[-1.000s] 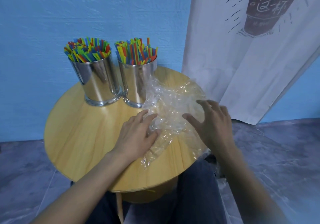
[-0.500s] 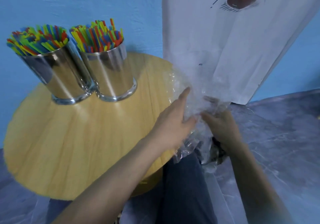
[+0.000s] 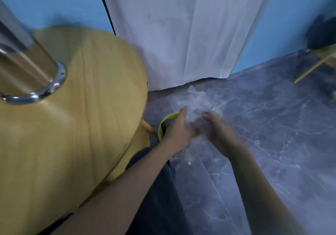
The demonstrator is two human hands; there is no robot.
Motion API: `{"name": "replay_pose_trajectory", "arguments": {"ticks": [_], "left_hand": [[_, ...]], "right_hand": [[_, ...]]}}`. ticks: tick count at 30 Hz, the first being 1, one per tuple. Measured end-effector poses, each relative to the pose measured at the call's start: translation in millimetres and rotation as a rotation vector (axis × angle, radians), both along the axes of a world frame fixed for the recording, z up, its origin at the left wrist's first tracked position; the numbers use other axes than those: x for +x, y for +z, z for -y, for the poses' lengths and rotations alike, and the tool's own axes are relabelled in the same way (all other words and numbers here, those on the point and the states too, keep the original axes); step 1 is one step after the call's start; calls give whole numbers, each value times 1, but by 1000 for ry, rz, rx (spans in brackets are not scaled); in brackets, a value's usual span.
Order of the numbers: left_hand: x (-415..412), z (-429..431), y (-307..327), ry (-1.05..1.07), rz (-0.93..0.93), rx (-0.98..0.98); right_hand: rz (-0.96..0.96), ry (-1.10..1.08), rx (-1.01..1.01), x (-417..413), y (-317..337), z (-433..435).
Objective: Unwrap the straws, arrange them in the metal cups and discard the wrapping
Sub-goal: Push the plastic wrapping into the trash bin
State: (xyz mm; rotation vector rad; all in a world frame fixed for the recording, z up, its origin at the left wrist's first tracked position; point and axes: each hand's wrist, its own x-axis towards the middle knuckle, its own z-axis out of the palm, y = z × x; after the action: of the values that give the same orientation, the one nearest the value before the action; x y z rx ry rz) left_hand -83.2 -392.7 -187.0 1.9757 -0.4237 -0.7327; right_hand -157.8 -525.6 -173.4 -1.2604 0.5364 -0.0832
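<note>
Beside the round wooden table [image 3: 91, 125], just past its edge at three o'clock, two bare hands hold a crumpled bundle of clear plastic wrapping [image 3: 197, 103] above a small green bin [image 3: 164, 123] on the grey marbled floor [image 3: 272, 143]. The left hand [image 3: 177, 129] cups the wrapping from nine o'clock, and the right hand [image 3: 219, 132] closes on it from three o'clock with fingers bent into the plastic. Blur hides the finer grip. Both forearms reach forward and down from six o'clock and meet at the bundle. Only the bin's rim shows, beside the left hand. To do this well, the wrapping likely needs squeezing small and centring over the opening before release, since light film springs open and drifts. One metal cup [image 3: 27, 67] stands on the table at ten o'clock, its top out of view.
</note>
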Motion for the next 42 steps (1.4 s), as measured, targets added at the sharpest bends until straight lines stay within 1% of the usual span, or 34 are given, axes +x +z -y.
{"name": "replay_pose_trajectory", "arguments": {"ticks": [1,2,4,6,8,9,11,13,14,16,19,20,22,27,29,31,33,36,38,40,42], "left_hand": [[5,4,-11,37,26,22],[9,7,-21,67,62,89],[17,10,-37,103,161,247],[25,11,-50,122,188,331],[33,14,-61,166,179,371],[36,16,-66,181,173,383],[41,21,-76,175,181,378],[42,27,-83,129,149,342],[43,30,-86,111,84,309],[46,35,-95,102,-50,235],[51,34,-115,126,-135,167],[51,32,-123,129,-131,178],[50,28,-135,137,-57,228],[45,38,-154,129,265,407],[47,47,-161,43,425,493],[50,54,-171,-111,490,577],[53,56,-184,-236,442,646],[58,54,-207,-358,350,729],[61,54,-219,-403,308,742],[66,54,-230,-414,282,745],[72,54,-239,-402,264,765]], "right_hand": [[-6,2,-115,4,-9,2],[-14,-14,-256,8,-18,4],[-53,-23,-596,15,-36,7],[-46,25,-901,15,-52,10],[15,161,-1100,11,-64,11],[23,251,-1135,10,-70,13],[-43,435,-1142,16,-87,18],[-135,520,-1143,25,-104,23],[-159,518,-1128,30,-111,25],[-162,446,-1068,38,-123,26],[-177,389,-1007,46,-144,25],[-177,387,-1007,48,-153,25],[-178,373,-1019,51,-173,26],[-292,248,-1052,59,-216,28],[-347,221,-1066,62,-229,29],[-378,242,-1154,63,-240,30],[-409,275,-1230,64,-251,31],[-447,293,-1251,67,-262,32],[-455,312,-1200,71,-272,34],[-459,396,-1115,75,-281,35],[-421,467,-1008,79,-288,36]]}}
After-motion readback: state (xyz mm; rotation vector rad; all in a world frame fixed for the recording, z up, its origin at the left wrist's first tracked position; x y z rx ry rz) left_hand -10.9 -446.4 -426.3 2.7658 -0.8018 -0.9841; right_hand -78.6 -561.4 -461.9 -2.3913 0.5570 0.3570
